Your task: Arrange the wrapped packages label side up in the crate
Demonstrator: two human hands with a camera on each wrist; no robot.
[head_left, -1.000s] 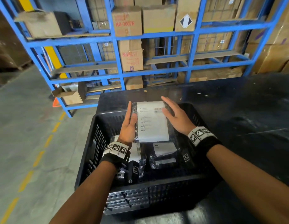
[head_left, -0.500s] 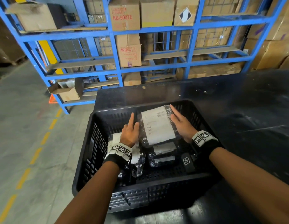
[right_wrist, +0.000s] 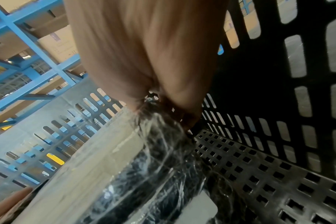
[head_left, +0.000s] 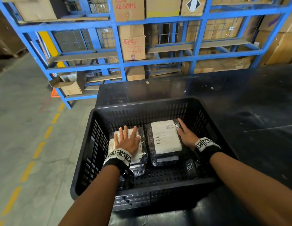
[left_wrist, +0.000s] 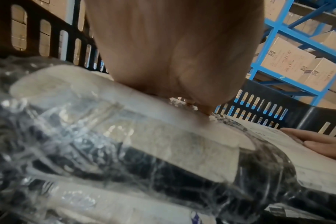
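Note:
A black slotted crate (head_left: pixel 142 107) stands on a dark table and holds two stacks of plastic-wrapped packages. The right stack's top package (head_left: pixel 165 137) lies label side up. My right hand (head_left: pixel 185 134) lies along its right edge with straight fingers. In the right wrist view the palm (right_wrist: pixel 144 53) sits on that package's wrapped edge (right_wrist: pixel 105 159). My left hand (head_left: pixel 127 141) presses flat, fingers spread, on the left stack's top package (head_left: pixel 112 145), whose white label faces up. The left wrist view shows the palm (left_wrist: pixel 173 53) on the wrap (left_wrist: pixel 163 136).
Perforated crate floor (head_left: pixel 166 175) shows in front of the stacks and to their right. The black table (head_left: pixel 248 111) runs off to the right. Blue racks with cartons (head_left: pixel 130 46) stand behind. Concrete floor with a yellow dashed line (head_left: pixel 39 149) lies left.
The labelled package, held above the crate by both hands, has come down onto the right stack. My left hand has let it go and moved onto the left stack.

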